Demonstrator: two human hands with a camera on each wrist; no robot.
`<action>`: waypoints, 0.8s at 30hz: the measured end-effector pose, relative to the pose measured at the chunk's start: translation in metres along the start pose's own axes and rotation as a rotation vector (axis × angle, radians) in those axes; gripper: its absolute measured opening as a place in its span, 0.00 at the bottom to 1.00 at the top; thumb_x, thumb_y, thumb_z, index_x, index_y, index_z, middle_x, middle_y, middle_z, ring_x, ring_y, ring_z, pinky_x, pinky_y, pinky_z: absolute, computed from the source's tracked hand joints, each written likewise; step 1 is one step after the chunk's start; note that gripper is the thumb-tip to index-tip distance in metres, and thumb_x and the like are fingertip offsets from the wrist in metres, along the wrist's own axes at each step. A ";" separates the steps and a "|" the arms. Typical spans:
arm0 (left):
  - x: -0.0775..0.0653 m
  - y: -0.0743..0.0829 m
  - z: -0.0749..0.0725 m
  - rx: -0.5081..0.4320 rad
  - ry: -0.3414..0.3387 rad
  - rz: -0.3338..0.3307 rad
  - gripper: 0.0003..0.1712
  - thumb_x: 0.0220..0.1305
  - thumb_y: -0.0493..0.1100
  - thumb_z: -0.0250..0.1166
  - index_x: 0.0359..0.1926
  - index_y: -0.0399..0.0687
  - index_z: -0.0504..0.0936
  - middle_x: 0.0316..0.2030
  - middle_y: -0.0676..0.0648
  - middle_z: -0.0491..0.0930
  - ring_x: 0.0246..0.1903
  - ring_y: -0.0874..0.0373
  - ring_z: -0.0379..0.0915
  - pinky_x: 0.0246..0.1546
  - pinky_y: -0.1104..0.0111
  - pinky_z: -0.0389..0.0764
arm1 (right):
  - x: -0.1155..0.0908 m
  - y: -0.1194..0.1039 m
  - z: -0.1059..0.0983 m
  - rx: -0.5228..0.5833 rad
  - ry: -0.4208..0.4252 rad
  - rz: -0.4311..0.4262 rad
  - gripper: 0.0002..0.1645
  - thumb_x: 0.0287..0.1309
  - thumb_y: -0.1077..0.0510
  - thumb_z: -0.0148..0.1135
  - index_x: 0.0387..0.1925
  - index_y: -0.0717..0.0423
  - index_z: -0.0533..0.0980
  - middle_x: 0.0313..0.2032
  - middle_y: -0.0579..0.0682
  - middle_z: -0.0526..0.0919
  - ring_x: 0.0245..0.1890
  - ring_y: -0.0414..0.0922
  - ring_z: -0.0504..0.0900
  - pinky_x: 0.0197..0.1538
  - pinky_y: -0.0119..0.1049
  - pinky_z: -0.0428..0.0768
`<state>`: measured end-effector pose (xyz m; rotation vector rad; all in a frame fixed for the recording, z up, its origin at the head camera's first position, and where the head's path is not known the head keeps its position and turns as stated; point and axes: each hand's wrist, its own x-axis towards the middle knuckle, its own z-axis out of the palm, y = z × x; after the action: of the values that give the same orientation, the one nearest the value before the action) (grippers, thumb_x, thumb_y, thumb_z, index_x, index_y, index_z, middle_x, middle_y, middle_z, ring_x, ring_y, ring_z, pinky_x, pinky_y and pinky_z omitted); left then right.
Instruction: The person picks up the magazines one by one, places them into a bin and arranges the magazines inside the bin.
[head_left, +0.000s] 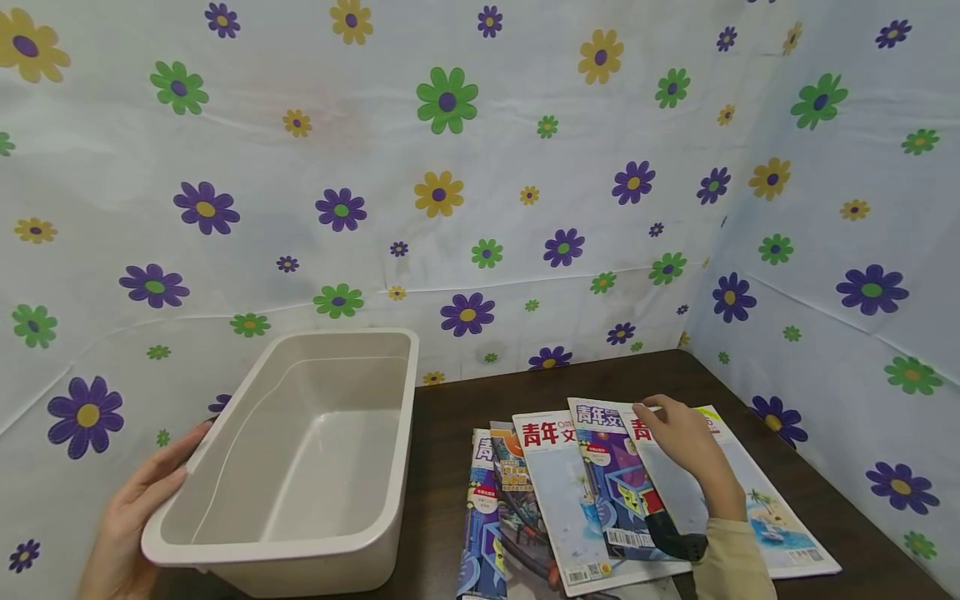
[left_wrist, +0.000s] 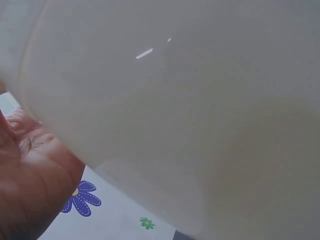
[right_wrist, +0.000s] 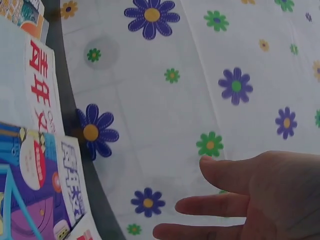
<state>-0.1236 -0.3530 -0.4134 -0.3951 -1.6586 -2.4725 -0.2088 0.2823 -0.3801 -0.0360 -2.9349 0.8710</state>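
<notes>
My left hand (head_left: 142, 500) touches the outer left side of a cream plastic tub (head_left: 405, 417), its fingers lying along the wall below the rim. In the left wrist view the palm (left_wrist: 40, 175) faces the tub's pale wall (left_wrist: 150, 125), which fills most of that picture. Over fanned-out magazines, my right hand (head_left: 686, 442) hovers with its fingertips close to the top edge of a white-covered magazine (head_left: 675, 483). Thumb and fingers stand apart, with nothing between them, in the right wrist view. Beside it lies a purple-covered magazine (right_wrist: 35, 190), partly overlapped.
Further left in the fan lie another white magazine (head_left: 558, 500), one with a dark picture cover (head_left: 517, 508) and a narrow strip of a purple one (head_left: 480, 525). A dark wooden table (head_left: 442, 433) bears them. Flower-printed cloth (head_left: 480, 158) hangs behind and to the right.
</notes>
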 end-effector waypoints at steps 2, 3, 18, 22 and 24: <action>0.001 -0.001 0.001 0.015 0.019 0.023 0.31 0.79 0.27 0.39 0.72 0.49 0.74 0.66 0.58 0.77 0.58 0.65 0.78 0.48 0.68 0.84 | 0.003 0.009 0.000 0.008 0.006 0.031 0.32 0.77 0.47 0.53 0.62 0.75 0.70 0.57 0.77 0.76 0.55 0.72 0.78 0.51 0.61 0.82; 0.001 -0.001 0.002 0.021 0.031 0.034 0.31 0.79 0.27 0.39 0.72 0.48 0.74 0.66 0.58 0.78 0.58 0.65 0.78 0.48 0.69 0.84 | 0.004 0.014 0.000 0.009 0.009 0.045 0.32 0.77 0.47 0.53 0.62 0.75 0.70 0.57 0.78 0.76 0.55 0.72 0.78 0.51 0.61 0.82; 0.000 -0.003 0.006 -0.043 0.099 0.016 0.25 0.79 0.27 0.42 0.64 0.39 0.81 0.63 0.56 0.80 0.57 0.65 0.78 0.47 0.68 0.85 | 0.011 0.071 0.003 0.017 -0.040 0.189 0.37 0.78 0.43 0.48 0.61 0.79 0.68 0.59 0.81 0.71 0.56 0.74 0.74 0.56 0.67 0.75; 0.000 -0.004 0.005 -0.024 0.095 0.022 0.25 0.79 0.28 0.41 0.62 0.38 0.82 0.63 0.57 0.79 0.58 0.65 0.78 0.48 0.68 0.84 | 0.010 0.086 0.003 0.057 0.002 0.217 0.37 0.77 0.43 0.49 0.61 0.78 0.68 0.55 0.81 0.73 0.52 0.73 0.76 0.54 0.66 0.76; 0.000 -0.005 0.004 -0.022 0.089 0.037 0.25 0.79 0.28 0.40 0.62 0.36 0.82 0.64 0.56 0.79 0.58 0.65 0.77 0.49 0.69 0.83 | 0.009 0.094 0.004 0.080 0.031 0.230 0.37 0.77 0.44 0.49 0.62 0.78 0.67 0.55 0.81 0.74 0.51 0.73 0.77 0.54 0.67 0.76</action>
<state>-0.1242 -0.3471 -0.4160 -0.3098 -1.5766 -2.4465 -0.2186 0.3599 -0.4341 -0.3848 -2.9039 1.0061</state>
